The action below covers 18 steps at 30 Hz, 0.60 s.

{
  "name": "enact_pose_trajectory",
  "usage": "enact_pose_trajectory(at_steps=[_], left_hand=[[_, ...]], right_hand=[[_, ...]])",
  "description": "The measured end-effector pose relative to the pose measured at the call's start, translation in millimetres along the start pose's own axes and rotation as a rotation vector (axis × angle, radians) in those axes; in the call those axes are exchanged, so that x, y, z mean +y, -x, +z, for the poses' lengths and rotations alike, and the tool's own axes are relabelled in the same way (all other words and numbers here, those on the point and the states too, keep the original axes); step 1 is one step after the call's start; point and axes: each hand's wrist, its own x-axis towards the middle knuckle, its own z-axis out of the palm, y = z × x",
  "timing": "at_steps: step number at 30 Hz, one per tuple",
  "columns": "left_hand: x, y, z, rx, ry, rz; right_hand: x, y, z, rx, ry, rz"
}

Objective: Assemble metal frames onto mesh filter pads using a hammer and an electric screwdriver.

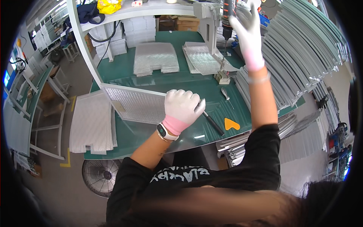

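Observation:
My left hand (182,108), in a white glove with a pink cuff, is closed on the right end of a framed panel (138,104) with a silvery quilted face. The panel stands tilted on the green table. My right hand (249,36), gloved alike, is raised with fingers apart beside a hanging electric screwdriver (228,32); whether the thumb touches it I cannot tell. The driver's long bit points down at a small screw holder (222,78). A black-handled tool (214,124) lies near my left hand, its upper end partly hidden. Nearby are a small screwdriver (225,94) and a yellow-orange scraper (231,124).
Quilted silvery sheets lie in a left stack (92,123), a back stack (155,58) and another by the post (200,58). At right rises a tall pile of framed panels (298,53). A floor fan (100,177) stands below the table's left front edge.

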Motion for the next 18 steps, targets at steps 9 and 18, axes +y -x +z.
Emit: enact_pose_trajectory(at_steps=[9,18], left_hand=[[-17,-8,15,0.015,0.016,0.017],[-20,-6,22,0.073,0.067,0.006]], right_hand=[[-37,-39,25,-0.047,-1.187,0.566],[-51,-33,34,0.114,-0.674,0.113]])
